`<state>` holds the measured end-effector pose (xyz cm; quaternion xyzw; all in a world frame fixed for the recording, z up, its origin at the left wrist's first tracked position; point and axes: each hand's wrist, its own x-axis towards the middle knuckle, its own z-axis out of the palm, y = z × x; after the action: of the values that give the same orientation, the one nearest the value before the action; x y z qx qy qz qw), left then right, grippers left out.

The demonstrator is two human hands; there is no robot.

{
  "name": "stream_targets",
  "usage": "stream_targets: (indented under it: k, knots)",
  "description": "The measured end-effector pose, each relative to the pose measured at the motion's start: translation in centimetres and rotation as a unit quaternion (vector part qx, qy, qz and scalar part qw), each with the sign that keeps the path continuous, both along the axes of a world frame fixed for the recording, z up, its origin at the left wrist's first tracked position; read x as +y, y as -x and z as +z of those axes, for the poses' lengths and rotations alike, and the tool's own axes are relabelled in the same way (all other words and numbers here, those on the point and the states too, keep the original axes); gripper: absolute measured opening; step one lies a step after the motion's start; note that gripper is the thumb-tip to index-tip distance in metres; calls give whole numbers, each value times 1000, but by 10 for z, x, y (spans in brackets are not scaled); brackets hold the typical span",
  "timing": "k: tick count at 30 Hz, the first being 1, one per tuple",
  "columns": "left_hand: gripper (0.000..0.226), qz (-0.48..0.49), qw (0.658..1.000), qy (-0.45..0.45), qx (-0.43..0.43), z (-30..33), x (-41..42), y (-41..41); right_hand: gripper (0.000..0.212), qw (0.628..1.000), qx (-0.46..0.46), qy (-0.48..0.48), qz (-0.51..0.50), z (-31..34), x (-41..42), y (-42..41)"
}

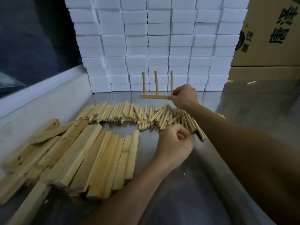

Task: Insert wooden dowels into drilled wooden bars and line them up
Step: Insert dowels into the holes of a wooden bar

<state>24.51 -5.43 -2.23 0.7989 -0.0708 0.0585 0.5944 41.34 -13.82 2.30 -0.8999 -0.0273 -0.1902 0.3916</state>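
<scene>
My right hand grips the right end of a wooden bar held above the table. Three dowels stand upright in the bar. My left hand hovers over the steel table with its fingers curled into a fist, close to the near edge of the dowel pile; whether it holds a dowel is hidden. Several loose dowels lie in a long heap across the table's middle. A pile of drilled wooden bars lies at the left.
A wall of stacked white foam blocks stands at the back. Cardboard boxes rise at the right. The steel table has a raised rim at the left. Two stray dowels lie at the far right.
</scene>
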Motion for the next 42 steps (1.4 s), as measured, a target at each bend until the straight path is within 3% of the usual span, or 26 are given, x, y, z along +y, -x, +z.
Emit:
stream_targets:
  k: [10, 21, 42]
  knots:
    - [16, 66, 997, 42, 13, 2, -2, -9, 15, 995, 63, 82, 6, 3, 39, -79]
    - [17, 172, 959, 223, 19, 4, -1, -26, 16, 989, 73, 124, 20, -16, 60, -114]
    - [16, 130, 969, 209, 13, 0, 0, -29, 20, 989, 35, 139, 28, -15, 62, -113]
